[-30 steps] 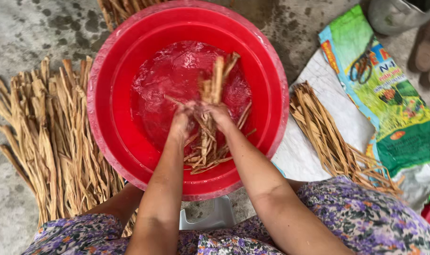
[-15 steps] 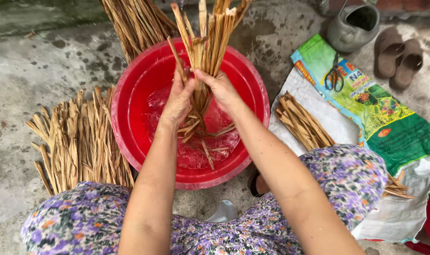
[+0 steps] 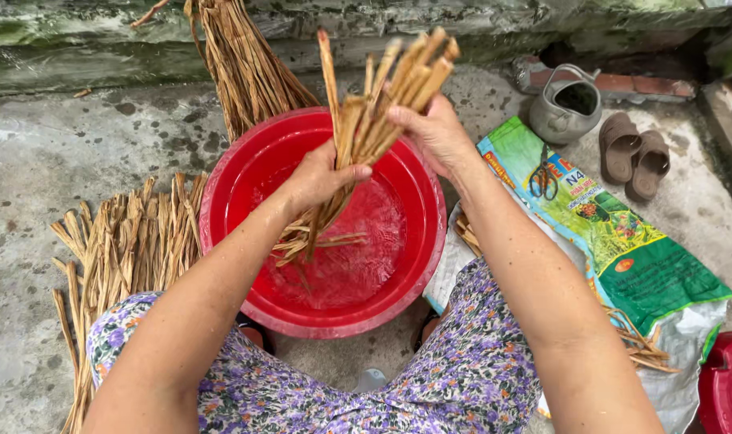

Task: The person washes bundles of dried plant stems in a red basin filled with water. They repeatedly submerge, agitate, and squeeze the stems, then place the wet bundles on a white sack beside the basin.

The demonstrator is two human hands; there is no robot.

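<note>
The left hand is closed around the middle of a bundle of dried reed strips, and the right hand, at two o'clock from it, grips the upper part. The bundle's lower ends hang over the red basin of water. I judge this as the lifting-out step; next it needs a firm grip and draining. At twelve o'clock more strips lie.

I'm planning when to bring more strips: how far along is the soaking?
Done, it seems: a pile of strips lies left of the red basin. In hand: left hand and right hand lift a dripping bundle over the water. Left, perhaps: strips on the sack.
</note>
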